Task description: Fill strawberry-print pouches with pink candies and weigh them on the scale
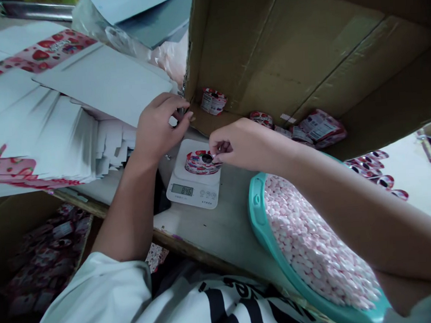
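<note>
A small round strawberry-printed tin sits on a white digital scale whose display reads 046. My right hand hovers over the tin's dark opening, with fingertips pinched, possibly on a small white candy. My left hand is above and to the left of the scale, its fingers curled near the edge of a large cardboard box; what it holds, if anything, is hidden. A teal basin heaped with small pink and white candies lies under my right forearm.
Flat white carton blanks with strawberry print are stacked at the left. More printed tins lie inside the tipped cardboard box. A sheet of round stickers lies at the right. A box of packets sits below the table edge.
</note>
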Motion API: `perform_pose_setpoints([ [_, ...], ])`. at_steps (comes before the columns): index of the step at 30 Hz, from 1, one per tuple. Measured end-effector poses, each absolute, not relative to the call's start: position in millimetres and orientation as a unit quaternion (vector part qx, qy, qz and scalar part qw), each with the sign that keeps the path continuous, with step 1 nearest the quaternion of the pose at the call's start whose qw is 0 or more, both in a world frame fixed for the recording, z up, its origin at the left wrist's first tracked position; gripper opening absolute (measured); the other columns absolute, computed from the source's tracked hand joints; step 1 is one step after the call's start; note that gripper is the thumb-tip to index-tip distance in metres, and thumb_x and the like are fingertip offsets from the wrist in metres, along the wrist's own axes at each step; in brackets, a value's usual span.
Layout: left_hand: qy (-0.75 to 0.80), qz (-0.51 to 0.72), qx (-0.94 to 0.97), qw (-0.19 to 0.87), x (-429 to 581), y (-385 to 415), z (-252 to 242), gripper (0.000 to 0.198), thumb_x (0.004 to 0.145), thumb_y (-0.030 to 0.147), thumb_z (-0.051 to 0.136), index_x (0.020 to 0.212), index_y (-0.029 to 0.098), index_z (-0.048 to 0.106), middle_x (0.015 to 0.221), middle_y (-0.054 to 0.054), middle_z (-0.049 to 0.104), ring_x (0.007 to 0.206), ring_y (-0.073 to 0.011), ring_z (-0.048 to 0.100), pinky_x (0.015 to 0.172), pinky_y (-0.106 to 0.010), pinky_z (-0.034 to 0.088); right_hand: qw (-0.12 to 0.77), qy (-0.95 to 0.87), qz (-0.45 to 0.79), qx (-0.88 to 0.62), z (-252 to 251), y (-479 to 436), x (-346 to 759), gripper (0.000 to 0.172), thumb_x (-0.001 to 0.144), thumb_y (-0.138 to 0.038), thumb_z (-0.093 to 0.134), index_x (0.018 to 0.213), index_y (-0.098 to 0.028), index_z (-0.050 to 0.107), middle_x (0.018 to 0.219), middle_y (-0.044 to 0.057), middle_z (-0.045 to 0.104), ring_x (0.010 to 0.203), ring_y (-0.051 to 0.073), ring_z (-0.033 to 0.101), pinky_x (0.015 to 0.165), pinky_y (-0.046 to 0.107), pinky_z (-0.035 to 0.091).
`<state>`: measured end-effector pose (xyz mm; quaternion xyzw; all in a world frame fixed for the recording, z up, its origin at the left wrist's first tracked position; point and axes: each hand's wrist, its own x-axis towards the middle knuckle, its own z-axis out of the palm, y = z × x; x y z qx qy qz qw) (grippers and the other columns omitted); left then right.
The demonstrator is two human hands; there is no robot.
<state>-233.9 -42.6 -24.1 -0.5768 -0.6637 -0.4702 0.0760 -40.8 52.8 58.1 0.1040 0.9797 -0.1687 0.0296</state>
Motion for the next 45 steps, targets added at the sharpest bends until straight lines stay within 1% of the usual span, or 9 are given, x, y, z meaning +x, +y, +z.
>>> perform_pose_setpoints([
  [4,-0.672,-0.47,-0.568,0.074,-236,-43,-25,0.023,0.086,0.046,0.064,0.1,0.028,0.065,0.12,-0.009,0.065,0.087,-0.0232,0.067,0.088,-0.044,0.054,0.031,0.986,-0.14,0.089,59,47,-44,0.014,0.072,-0.005,0.061,0.073,-0.019,0.063,0.067,-0.003,0.06,0.062,0.013,0.05,0.059,0.026,0.031],
  [9,-0.674,-0.476,-0.561,0.069,-236,-41,-26,0.025,0.083,0.048,0.066,0.097,0.026,0.065,0.119,-0.01,0.065,0.089,-0.0244,0.067,0.088,-0.044,0.054,0.045,0.99,-0.109,0.076,62,43,-44,0.018,0.074,-0.003,0.058,0.08,-0.019,0.062,0.071,-0.001,0.061,0.064,0.015,0.05,0.06,0.027,0.029],
  [14,-0.672,-0.46,-0.575,0.074,-236,-42,-25,0.021,0.085,0.044,0.064,0.097,0.027,0.066,0.12,-0.009,0.066,0.09,-0.0238,0.068,0.09,-0.043,0.053,0.051,0.994,-0.077,0.067,59,42,-40,0.037,0.081,-0.005,0.055,0.114,-0.021,0.061,0.086,0.003,0.066,0.073,0.018,0.056,0.059,0.027,0.027],
  [17,-0.668,-0.452,-0.584,0.088,-236,-43,-25,0.017,0.087,0.041,0.062,0.097,0.027,0.066,0.119,-0.008,0.067,0.088,-0.0229,0.068,0.089,-0.041,0.053,0.063,0.995,-0.047,0.056,60,40,-34,0.046,0.081,-0.003,0.05,0.122,-0.023,0.058,0.088,0.004,0.066,0.075,0.019,0.058,0.058,0.026,0.027],
  [22,-0.671,-0.454,-0.578,0.095,-236,-43,-25,0.016,0.087,0.041,0.063,0.097,0.029,0.066,0.12,-0.008,0.067,0.079,-0.0208,0.068,0.086,-0.04,0.054,0.035,0.994,-0.09,0.052,70,34,-23,0.048,0.084,0.0,0.045,0.125,-0.022,0.059,0.098,0.005,0.069,0.086,0.02,0.063,0.064,0.025,0.035],
  [27,-0.668,-0.457,-0.579,0.101,-235,-42,-27,0.019,0.087,0.042,0.062,0.098,0.027,0.067,0.12,-0.009,0.067,0.076,-0.0193,0.067,0.085,-0.04,0.055,-0.005,0.993,-0.113,0.046,80,35,-5,0.043,0.086,-0.001,0.044,0.118,-0.021,0.064,0.11,0.003,0.07,0.096,0.02,0.065,0.074,0.025,0.043],
  [32,-0.665,-0.456,-0.582,0.103,-236,-43,-28,0.021,0.091,0.042,0.056,0.101,0.027,0.067,0.12,-0.008,0.066,0.081,-0.02,0.069,0.085,-0.041,0.057,-0.033,0.993,-0.107,0.033,83,44,28,0.041,0.087,-0.001,0.043,0.108,-0.022,0.07,0.116,0.001,0.069,0.104,0.02,0.065,0.087,0.027,0.049],
  [36,-0.665,-0.456,-0.584,0.096,-236,-42,-28,0.024,0.091,0.043,0.054,0.103,0.028,0.068,0.122,-0.008,0.065,0.085,-0.0222,0.069,0.088,-0.044,0.057,-0.036,0.992,-0.106,0.061,81,49,43,0.041,0.088,-0.002,0.043,0.109,-0.023,0.071,0.116,0.0,0.07,0.101,0.018,0.066,0.088,0.028,0.051],
  [45,-0.688,-0.464,-0.552,0.085,-231,-45,-23,0.047,0.088,0.037,0.059,0.133,0.03,0.047,0.121,-0.007,0.067,0.084,-0.0216,0.071,0.087,-0.04,0.056,-0.034,0.989,-0.132,0.047,69,46,17,0.043,0.086,-0.001,0.042,0.111,-0.021,0.072,0.111,0.002,0.072,0.099,0.018,0.067,0.089,0.029,0.053],
])
